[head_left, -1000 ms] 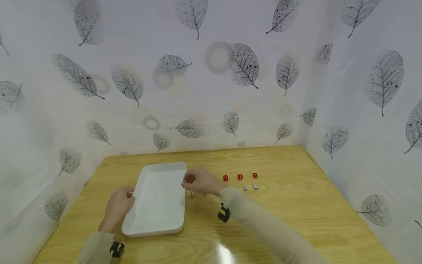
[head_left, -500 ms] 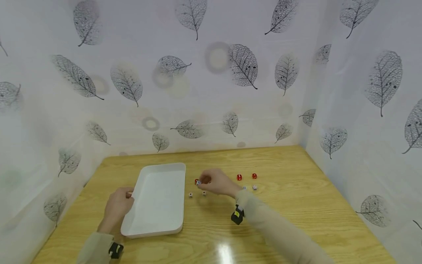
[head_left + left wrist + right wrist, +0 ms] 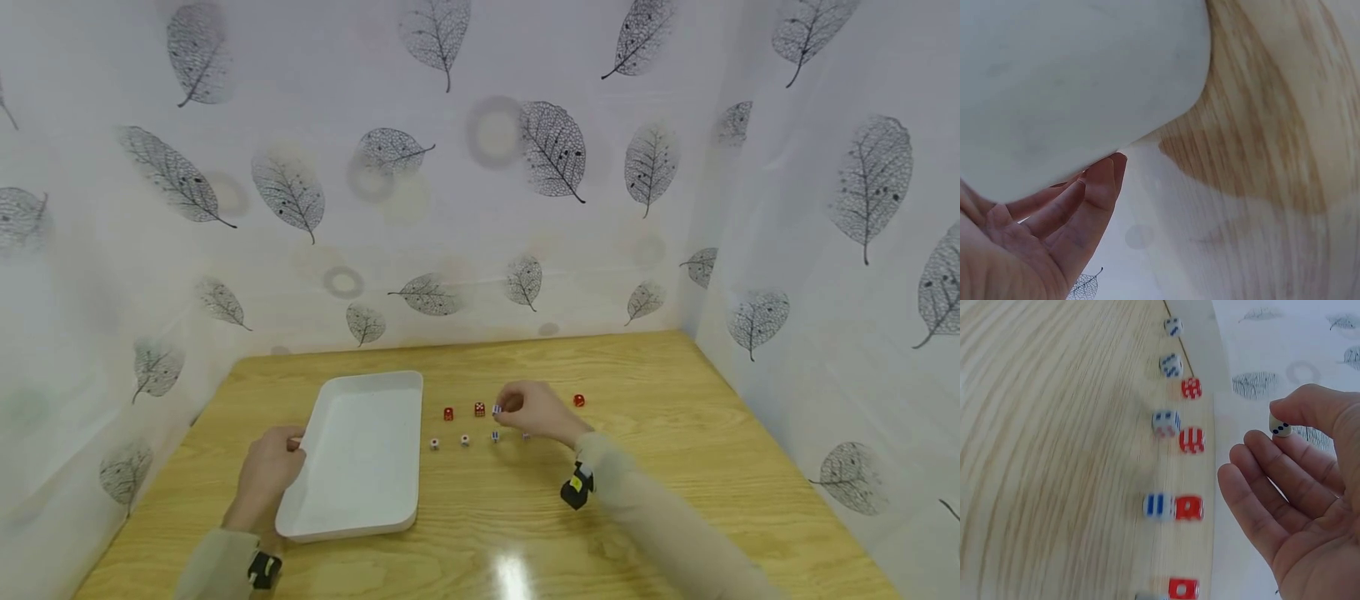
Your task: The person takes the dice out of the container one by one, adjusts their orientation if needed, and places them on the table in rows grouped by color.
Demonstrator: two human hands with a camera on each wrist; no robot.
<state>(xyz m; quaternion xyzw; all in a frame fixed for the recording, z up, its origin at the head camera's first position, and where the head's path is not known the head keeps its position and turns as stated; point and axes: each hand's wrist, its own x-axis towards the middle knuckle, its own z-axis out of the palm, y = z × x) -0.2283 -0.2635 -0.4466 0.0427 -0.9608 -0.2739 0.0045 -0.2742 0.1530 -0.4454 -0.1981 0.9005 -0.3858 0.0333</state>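
Observation:
My right hand (image 3: 542,412) pinches a white die (image 3: 1280,426) with blue dots between thumb and index finger, its other fingers spread below in the right wrist view. It hovers just above two rows of dice. In the back row are red dice (image 3: 479,409), one covered by the hand in the head view. The front row has white dice (image 3: 465,440), and one with blue dots (image 3: 495,437) lies below the pinched die. At the far left my left hand (image 3: 268,467) grips the long rim of a white rectangular tray (image 3: 348,525); its thumb is hidden in the left wrist view.
All of this lies on a wood-grain table (image 3: 660,483). A white leaf-print curtain (image 3: 480,208) borders its back and sides. The tray's right rim stands close to the leftmost dice. One red die (image 3: 579,400) sits right of my right hand.
My right hand has moved right, away from the tray's rim and along the rows, still pinching the die. Dice on the left that it covered now show. The left hand and tray stay put.

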